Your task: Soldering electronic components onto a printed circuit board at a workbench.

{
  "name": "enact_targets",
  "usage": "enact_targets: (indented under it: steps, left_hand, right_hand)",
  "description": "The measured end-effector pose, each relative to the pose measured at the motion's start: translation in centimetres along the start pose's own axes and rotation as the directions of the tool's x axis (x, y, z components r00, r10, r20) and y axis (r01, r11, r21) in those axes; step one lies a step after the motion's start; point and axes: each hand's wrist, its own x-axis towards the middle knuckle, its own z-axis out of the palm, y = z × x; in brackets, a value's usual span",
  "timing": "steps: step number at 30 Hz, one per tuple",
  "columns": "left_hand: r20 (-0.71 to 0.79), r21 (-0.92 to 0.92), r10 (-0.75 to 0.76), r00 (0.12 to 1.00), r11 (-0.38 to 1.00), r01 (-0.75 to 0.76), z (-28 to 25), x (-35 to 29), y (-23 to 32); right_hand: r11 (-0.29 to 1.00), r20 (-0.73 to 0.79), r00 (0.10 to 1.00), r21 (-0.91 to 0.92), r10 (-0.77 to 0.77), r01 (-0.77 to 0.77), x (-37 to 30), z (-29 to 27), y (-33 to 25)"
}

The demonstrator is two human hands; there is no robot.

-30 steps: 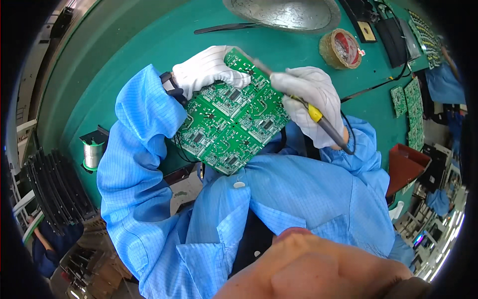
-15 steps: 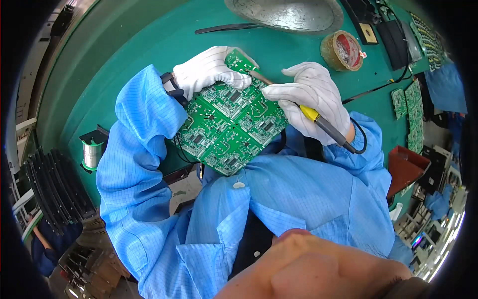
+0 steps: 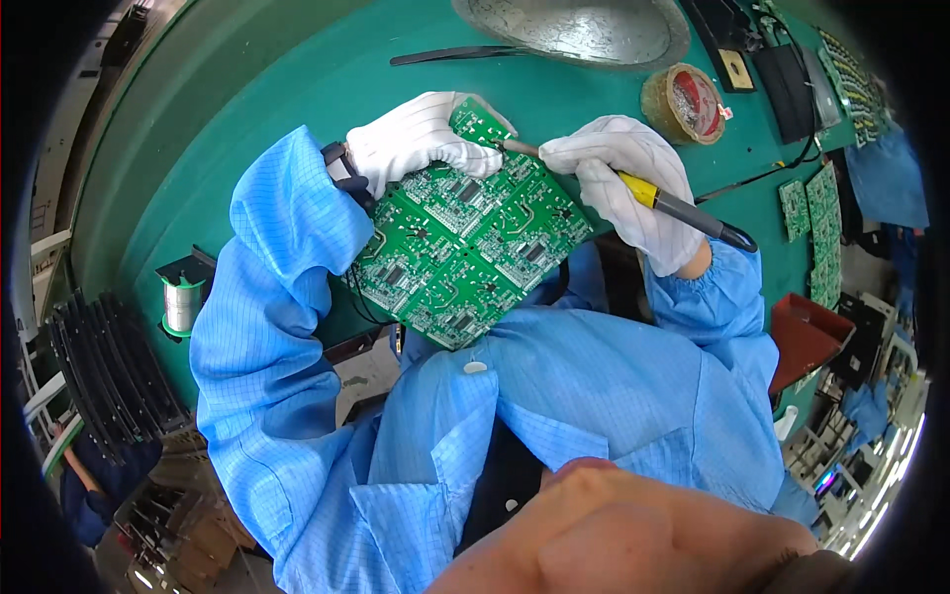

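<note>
A green circuit board panel (image 3: 465,243), made of several joined boards crowded with small parts, is held tilted in front of my chest. My left hand (image 3: 426,139), in a white striped glove, grips its far left edge, the thumb lying over the top face. A soldering iron (image 3: 683,211) with a yellow and grey handle is pinched in the gloved fingers of my right hand (image 3: 633,183). Its metal tip lies at the board's upper part, close beside my left thumb. Whether the tip touches the board I cannot tell.
On the green mat lie black tweezers (image 3: 460,54) and a metal dish (image 3: 584,30). A tape roll (image 3: 685,104) sits to the right. Solder wire (image 3: 181,305) stands at left, a red-brown bin (image 3: 807,342) at right. More circuit boards (image 3: 823,233) lie at the right edge.
My right hand has shifted slightly up and right, and the iron's handle has swung flatter, its rear end pointing more to the right. My left hand and the board stay nearly still.
</note>
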Motion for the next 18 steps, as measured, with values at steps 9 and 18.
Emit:
enact_targets:
  steps: [9,18]
  left_hand:
    - [0.007,-0.061,0.219,0.976,0.974,-0.218,-0.1,-1.3,-0.5]
    - [-0.02,0.007,0.41,0.912,0.912,-0.41,0.1,-2.6,2.2]
  right_hand:
    - [0.999,0.011,1.0,-0.037,-0.026,0.026,-0.1,0.0,0.1]
    - [1.0,0.002,1.0,0.008,-0.02,0.02,-0.3,0.0,0.1]
